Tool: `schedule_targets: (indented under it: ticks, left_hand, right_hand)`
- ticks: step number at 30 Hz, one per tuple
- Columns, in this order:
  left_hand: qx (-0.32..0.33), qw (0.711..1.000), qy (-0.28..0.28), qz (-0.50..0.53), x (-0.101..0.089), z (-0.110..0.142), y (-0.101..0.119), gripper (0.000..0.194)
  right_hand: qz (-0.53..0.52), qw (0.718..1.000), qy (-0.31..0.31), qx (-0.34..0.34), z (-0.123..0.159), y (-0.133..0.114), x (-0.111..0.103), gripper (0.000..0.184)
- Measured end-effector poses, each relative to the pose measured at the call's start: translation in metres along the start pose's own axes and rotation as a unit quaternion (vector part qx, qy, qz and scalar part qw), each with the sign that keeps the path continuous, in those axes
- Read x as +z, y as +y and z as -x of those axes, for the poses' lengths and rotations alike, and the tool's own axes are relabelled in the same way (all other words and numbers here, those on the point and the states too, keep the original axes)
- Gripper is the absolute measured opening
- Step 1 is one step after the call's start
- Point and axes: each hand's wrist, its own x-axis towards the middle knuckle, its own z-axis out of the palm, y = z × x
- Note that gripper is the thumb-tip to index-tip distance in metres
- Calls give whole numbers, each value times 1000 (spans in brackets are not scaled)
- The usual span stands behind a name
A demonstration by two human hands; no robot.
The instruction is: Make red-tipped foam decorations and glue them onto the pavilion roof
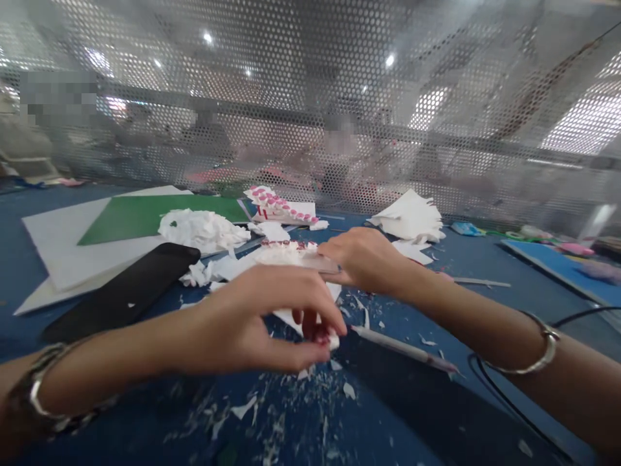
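Your left hand (272,310) pinches a small, white-and-red papery wad (333,340) just below centre; your right hand (366,259) touches a pale, red-dotted papery piece (286,255) at centre, its grip unclear. Both seem light, easily crushed; pinch sides gently.

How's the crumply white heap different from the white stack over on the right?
The heap is crumpled and lumpy, but the stack has flatter sheets spread like a fan. The heap overlaps the green sheet; the stack sits away from it. Both are white.
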Motion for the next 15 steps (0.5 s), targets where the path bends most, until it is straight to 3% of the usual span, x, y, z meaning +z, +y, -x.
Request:
schedule_targets:
  ticks: [5,10,13,15]
  left_hand:
    - [-45,994,69,-76,-21,-3,10,10]
    - [-73,981,124,-127,-28,-1,12,8]
    - [-97,980,128,-119,-27,-2,11,8]
    - [-102,979,144,-106,-26,-3,12,8]
  right_hand:
    - [-13,999,23,-43,-4,-30,-10,37]
    - [-34,995,23,-96,-7,-37,-22,34]
    - [-75,996,25,-40,2,-25,-33,33]
    - [-78,997,18,11,16,-13,-36,43]
